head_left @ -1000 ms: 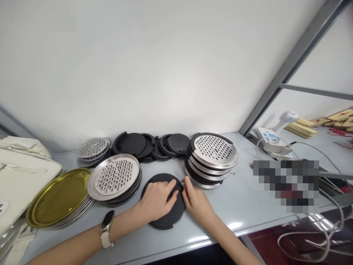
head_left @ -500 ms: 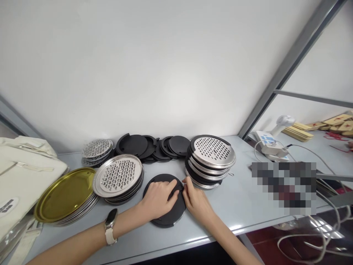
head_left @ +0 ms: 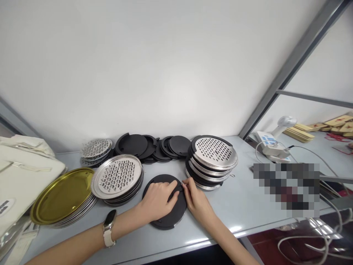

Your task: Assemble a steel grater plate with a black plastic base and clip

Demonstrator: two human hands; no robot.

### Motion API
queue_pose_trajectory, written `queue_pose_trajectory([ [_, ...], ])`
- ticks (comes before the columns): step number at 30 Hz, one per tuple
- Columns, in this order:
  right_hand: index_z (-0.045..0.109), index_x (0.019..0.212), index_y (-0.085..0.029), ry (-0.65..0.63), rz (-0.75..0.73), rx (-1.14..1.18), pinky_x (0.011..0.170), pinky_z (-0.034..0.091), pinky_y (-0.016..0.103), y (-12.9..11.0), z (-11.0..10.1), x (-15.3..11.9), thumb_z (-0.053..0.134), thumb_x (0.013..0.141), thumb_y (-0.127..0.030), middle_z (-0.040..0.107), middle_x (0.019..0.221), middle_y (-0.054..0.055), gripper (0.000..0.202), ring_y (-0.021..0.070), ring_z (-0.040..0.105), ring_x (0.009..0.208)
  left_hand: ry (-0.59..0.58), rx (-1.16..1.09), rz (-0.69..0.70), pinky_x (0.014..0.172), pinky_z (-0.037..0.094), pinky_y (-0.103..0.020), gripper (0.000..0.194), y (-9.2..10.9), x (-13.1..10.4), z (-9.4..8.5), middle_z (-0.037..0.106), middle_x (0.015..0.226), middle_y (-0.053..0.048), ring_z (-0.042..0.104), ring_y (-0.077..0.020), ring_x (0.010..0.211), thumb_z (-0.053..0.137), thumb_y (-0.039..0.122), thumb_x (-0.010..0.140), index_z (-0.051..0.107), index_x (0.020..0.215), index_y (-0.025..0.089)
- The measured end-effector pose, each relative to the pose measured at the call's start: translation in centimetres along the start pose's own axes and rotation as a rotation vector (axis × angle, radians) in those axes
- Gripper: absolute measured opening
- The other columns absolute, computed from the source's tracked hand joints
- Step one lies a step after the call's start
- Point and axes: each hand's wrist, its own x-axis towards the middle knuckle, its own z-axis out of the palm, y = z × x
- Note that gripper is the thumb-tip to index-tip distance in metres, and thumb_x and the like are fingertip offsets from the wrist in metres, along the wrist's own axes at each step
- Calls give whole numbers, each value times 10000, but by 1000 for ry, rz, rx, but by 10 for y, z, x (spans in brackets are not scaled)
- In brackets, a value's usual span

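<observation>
A round black disc [head_left: 165, 221] lies flat near the table's front edge. My left hand [head_left: 158, 198] rests on top of it, thumb and index finger spread towards its right side. At the disc's right rim, my right hand [head_left: 197, 200] is closed in a pinch on a small metal piece [head_left: 184, 184], too small to make out fully. To the right stands a stack of metal graters and black discs [head_left: 213, 152]. On the left are a stack topped by a round grater [head_left: 117, 176] and a pile of plates under a gold plate [head_left: 63, 195].
Black discs [head_left: 132, 144] and small perforated discs [head_left: 96, 148] lie along the wall. A white bag [head_left: 24, 165] is at the left. A white device [head_left: 271, 143], cables and wooden pieces [head_left: 299, 133] are at the right, near a metal frame.
The view has shifted slightly. My right fingers have moved a little at the disc's rim, while my left hand stays on the disc.
</observation>
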Motion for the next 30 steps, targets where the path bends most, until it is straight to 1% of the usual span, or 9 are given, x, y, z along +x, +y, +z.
queue_pose_trajectory([
  [3, 425, 936, -223, -1, -18, 13, 599, 469, 262, 1, -1, 1, 290, 976, -223, 616, 765, 26, 141, 184, 651, 650, 4, 2, 6, 534, 319, -280, 167, -1, 0, 2, 617, 715, -17, 609, -201, 655, 350, 321, 935, 473, 890, 218],
  [6, 440, 955, -222, -1, -24, 25, 610, 461, 260, 0, -3, 1, 288, 974, -212, 610, 776, 24, 153, 181, 643, 670, 16, 5, 9, 528, 303, -286, 153, -2, 0, 3, 615, 714, -8, 609, -206, 650, 354, 326, 936, 460, 898, 224],
  [9, 427, 981, -222, -10, -33, 28, 619, 456, 256, -1, -5, 0, 309, 958, -193, 606, 801, 23, 124, 178, 635, 690, 27, 8, 15, 527, 300, -292, 137, -2, 0, 4, 611, 712, -4, 610, -210, 652, 356, 317, 936, 455, 902, 227],
  [12, 398, 999, -219, -28, -19, 4, 569, 430, 248, -2, -5, 0, 339, 934, -185, 568, 747, 1, 94, 171, 602, 618, 30, 8, 17, 520, 296, -294, 130, -2, 0, 4, 607, 706, 0, 609, -209, 640, 358, 314, 935, 454, 910, 230],
  [15, 379, 1025, -212, -30, 9, -20, 522, 396, 239, -2, -4, -1, 354, 920, -190, 522, 686, -23, 110, 162, 566, 553, 29, 8, 16, 518, 294, -292, 135, -1, 0, 4, 608, 704, 0, 608, -210, 637, 357, 320, 935, 453, 904, 230],
  [19, 363, 1044, -207, -43, 21, -33, 521, 387, 236, -2, -3, 0, 352, 916, -198, 495, 658, -39, 129, 157, 547, 527, 29, 13, 12, 515, 289, -286, 147, -1, 0, 4, 610, 698, -2, 605, -208, 634, 352, 324, 937, 450, 891, 224],
  [24, 347, 1007, -211, -50, 26, -36, 506, 369, 233, -1, -2, 1, 349, 912, -196, 457, 625, -53, 96, 159, 539, 511, 32, 10, 9, 514, 288, -285, 136, -2, 0, 4, 608, 698, 4, 608, -208, 632, 361, 322, 935, 453, 913, 226],
  [27, 350, 1002, -214, -35, 27, -37, 489, 354, 232, -1, -1, 0, 358, 903, -185, 454, 625, -56, 104, 152, 530, 484, 36, 8, -1, 515, 290, -281, 135, -2, 0, 4, 608, 697, 6, 609, -207, 634, 356, 314, 937, 457, 920, 226],
  [30, 365, 1021, -214, -41, 16, -39, 485, 359, 234, -2, -2, -2, 354, 909, -190, 486, 656, -44, 115, 147, 532, 474, 35, 13, -2, 517, 293, -276, 143, -2, 1, 5, 610, 699, 2, 610, -207, 638, 353, 315, 938, 459, 911, 224],
])
